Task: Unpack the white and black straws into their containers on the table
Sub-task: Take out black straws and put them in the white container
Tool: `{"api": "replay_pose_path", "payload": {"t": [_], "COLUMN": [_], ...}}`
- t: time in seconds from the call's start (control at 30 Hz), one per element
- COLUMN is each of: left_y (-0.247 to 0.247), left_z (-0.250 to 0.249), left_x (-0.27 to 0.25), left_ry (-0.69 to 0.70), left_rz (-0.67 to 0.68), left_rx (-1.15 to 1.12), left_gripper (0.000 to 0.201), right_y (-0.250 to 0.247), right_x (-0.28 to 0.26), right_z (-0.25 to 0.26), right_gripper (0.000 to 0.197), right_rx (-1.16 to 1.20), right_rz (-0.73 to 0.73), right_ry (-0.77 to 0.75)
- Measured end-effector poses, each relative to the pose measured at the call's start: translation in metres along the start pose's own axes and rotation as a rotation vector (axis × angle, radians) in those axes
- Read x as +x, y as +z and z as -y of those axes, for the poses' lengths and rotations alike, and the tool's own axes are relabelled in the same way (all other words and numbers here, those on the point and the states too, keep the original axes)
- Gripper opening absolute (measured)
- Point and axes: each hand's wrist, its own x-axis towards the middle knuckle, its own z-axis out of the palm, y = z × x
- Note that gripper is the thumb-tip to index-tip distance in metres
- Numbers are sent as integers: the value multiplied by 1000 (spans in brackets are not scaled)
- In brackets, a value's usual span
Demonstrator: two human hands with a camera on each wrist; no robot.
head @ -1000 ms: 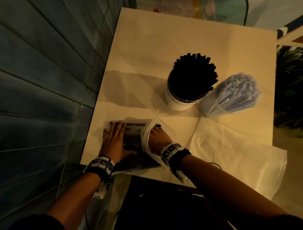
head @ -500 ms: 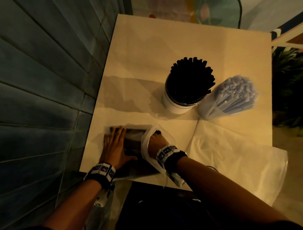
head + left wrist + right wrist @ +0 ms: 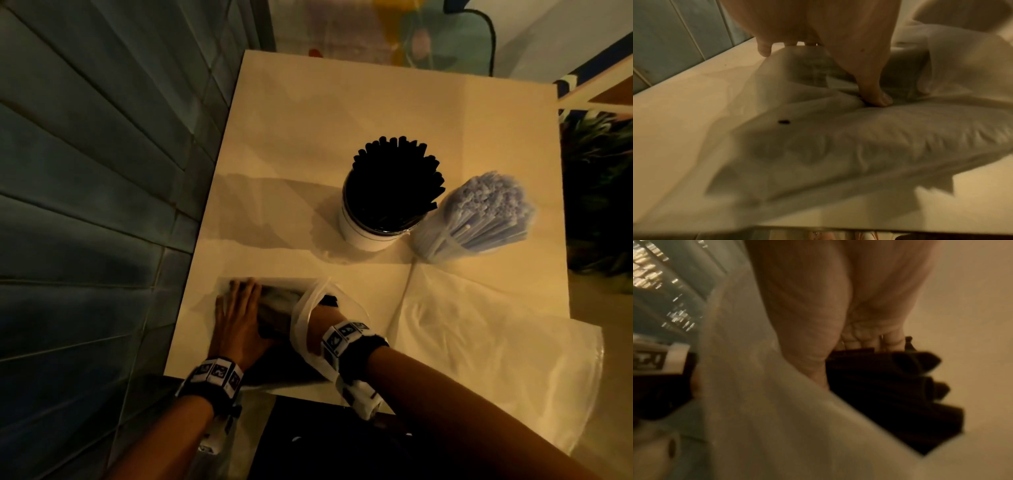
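A clear plastic bag (image 3: 274,301) of black straws lies at the table's near left corner. My left hand (image 3: 239,315) presses flat on the bag, fingers straight; in the left wrist view the thumb (image 3: 876,97) pushes into the bag (image 3: 838,146). My right hand (image 3: 320,317) is inside the bag mouth and grips a bundle of black straws (image 3: 890,386), whose ends stick out of the opening. A white cup (image 3: 366,236) packed with black straws stands mid-table. Beside it to the right, white straws (image 3: 486,209) stand in a clear container.
A second, flattened clear bag (image 3: 479,349) lies at the near right and hangs over the table (image 3: 342,102) edge. A dark panelled wall (image 3: 102,205) runs along the table's left side. A plant (image 3: 599,171) stands off to the right.
Both hands stay on the bag. The black straw ends show slightly further out of the bag mouth. The head view has shifted a little.
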Motion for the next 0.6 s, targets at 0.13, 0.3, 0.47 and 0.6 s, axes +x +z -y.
{"api": "replay_pose_path", "payload": {"t": [0.13,0.3,0.47,0.6], "left_y": [-7,-8,-8,-6], "left_z": [-3,-4,-5,-4], "left_x": [1,1,0,0], "left_ry": [-3,5,4,-1], "left_rz": [25,-2,-11,9], "left_rx": [0,-6,-8,14], "left_gripper": [114,116,119,120], "right_y": [-8,2,-6,-4], "right_x": [-1,-2,-9,-11], "right_z": [-3,-10,-9,-10], "right_gripper": [37,40,39,34], "right_rx": [136,441,478,385], "right_rz": [18,-24,1,-90], "right_ry": [25,163,205,116]}}
